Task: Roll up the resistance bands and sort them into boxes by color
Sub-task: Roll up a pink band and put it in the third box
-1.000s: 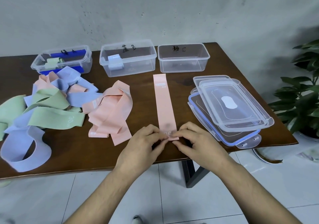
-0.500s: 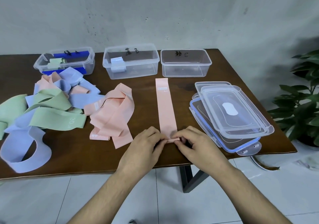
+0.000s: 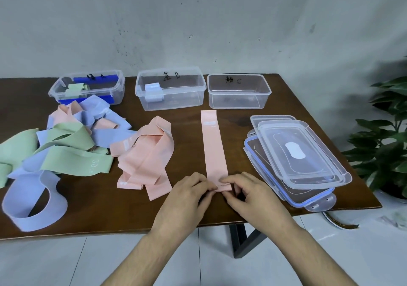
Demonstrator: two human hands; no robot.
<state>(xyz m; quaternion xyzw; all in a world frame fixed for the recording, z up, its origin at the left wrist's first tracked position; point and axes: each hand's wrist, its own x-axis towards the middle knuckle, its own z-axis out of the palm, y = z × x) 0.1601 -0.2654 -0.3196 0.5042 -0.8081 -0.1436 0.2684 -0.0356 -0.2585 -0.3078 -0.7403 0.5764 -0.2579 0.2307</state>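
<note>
A pink resistance band (image 3: 213, 146) lies flat and straight on the brown table (image 3: 237, 122), running away from me. Its near end is folded into a small roll. My left hand (image 3: 187, 199) and my right hand (image 3: 253, 197) both pinch that rolled end with fingertips. Three clear boxes stand at the back: the left box (image 3: 88, 89) holds a green roll, the middle box (image 3: 169, 90) holds a blue roll, the right box (image 3: 239, 91) has nothing in it.
A heap of pink bands (image 3: 145, 155) lies left of the flat band. Further left sits a tangle of green, blue and pink bands (image 3: 63, 144). Stacked clear lids (image 3: 297, 155) rest at the right. A potted plant (image 3: 387, 135) stands beyond the table's right edge.
The near end of the pink band has been folded over into a small roll under my fingertips. Both hands stayed at that end.
</note>
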